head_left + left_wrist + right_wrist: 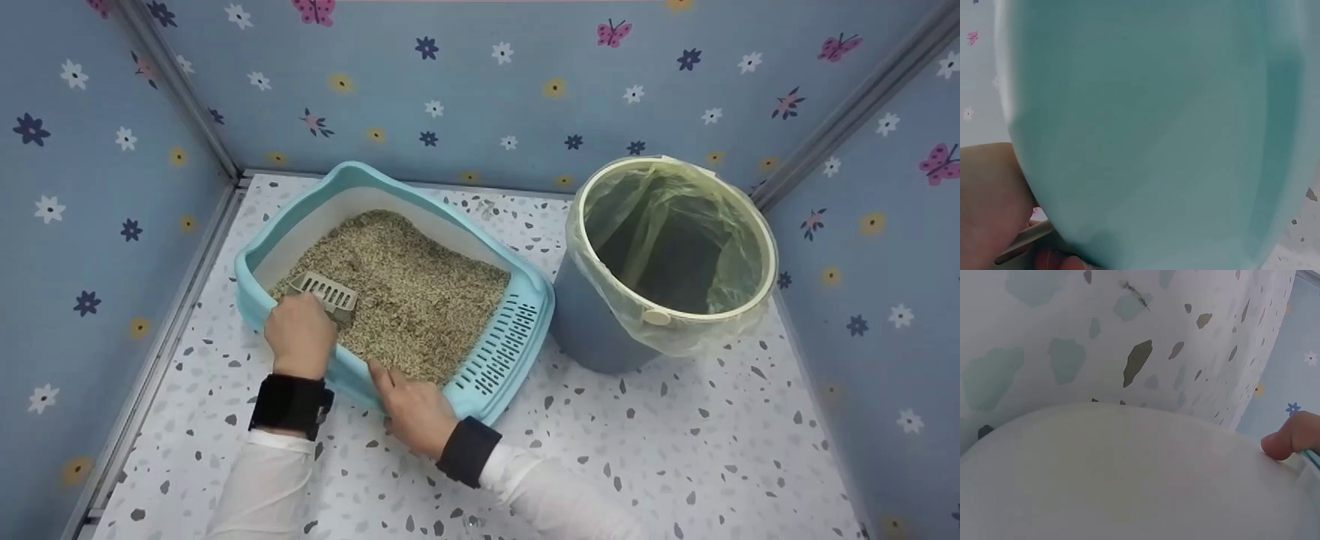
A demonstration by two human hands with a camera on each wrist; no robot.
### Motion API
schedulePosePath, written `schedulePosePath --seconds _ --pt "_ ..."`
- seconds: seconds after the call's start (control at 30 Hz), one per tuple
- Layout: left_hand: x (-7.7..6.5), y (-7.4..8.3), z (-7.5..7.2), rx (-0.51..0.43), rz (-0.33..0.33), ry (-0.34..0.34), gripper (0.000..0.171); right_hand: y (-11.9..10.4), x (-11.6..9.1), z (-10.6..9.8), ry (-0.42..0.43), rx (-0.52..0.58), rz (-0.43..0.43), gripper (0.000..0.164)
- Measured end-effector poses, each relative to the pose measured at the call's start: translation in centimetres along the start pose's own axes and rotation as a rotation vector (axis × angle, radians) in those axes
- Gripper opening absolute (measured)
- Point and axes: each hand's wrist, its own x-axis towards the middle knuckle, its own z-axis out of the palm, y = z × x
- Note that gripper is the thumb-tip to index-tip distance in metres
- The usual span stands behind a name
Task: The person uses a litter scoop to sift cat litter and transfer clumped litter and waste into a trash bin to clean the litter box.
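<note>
A blue litter box (pixel 352 382) with a pale inner wall holds grainy tan litter (pixel 420 292). My left hand (pixel 300 334) grips a slotted litter scoop (pixel 328 292) over the near left side of the box, the scoop's head low at the litter. In the left wrist view, the scoop's handle (pixel 1024 244) shows beside the curled hand, and the box's outer wall fills most of the picture. My right hand (pixel 416 412) holds the near rim of the box, fingers on both sides of it. One digit (pixel 1292 439) shows on the rim in the right wrist view.
A blue-grey bin (pixel 607 330) lined with a yellowish bag (pixel 720 330) stands right of the box. The speckled floor (pixel 675 450) is bounded by patterned walls (pixel 495 97) at the back and both sides. A slotted step (pixel 499 345) forms the box's right end.
</note>
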Motion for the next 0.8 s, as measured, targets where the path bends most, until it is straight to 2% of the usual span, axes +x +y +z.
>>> schedulePosePath --seconds 0.13,0.3,0.37,0.6,0.73,0.8 --pt "-0.5 0.3 0.1 0.010 -0.025 -0.003 0.017 0.5 -0.3 -0.4 -0.045 0.027 -0.005 0.088" --pt "-0.9 0.5 0.1 0.019 -0.062 -0.047 0.018 1.3 -0.7 -0.9 -0.110 0.040 -0.022 0.092" --pt "-1.1 0.6 0.3 0.009 -0.077 -0.058 0.018 1.7 -0.9 -0.9 -0.108 0.035 -0.047 0.092" --pt "-2.2 1.2 0.8 -0.009 -0.094 -0.029 0.021 3.1 -1.6 -0.9 -0.055 0.017 -0.145 0.092" --pt "-2.5 1.3 0.7 -0.027 -0.107 -0.058 0.021 3.7 -1.8 -1.0 -0.040 0.022 -0.173 0.091" --pt "-2.7 1.4 0.8 -0.048 -0.111 -0.052 0.020 4.0 -1.9 -1.2 -0.054 0.022 -0.177 0.090"
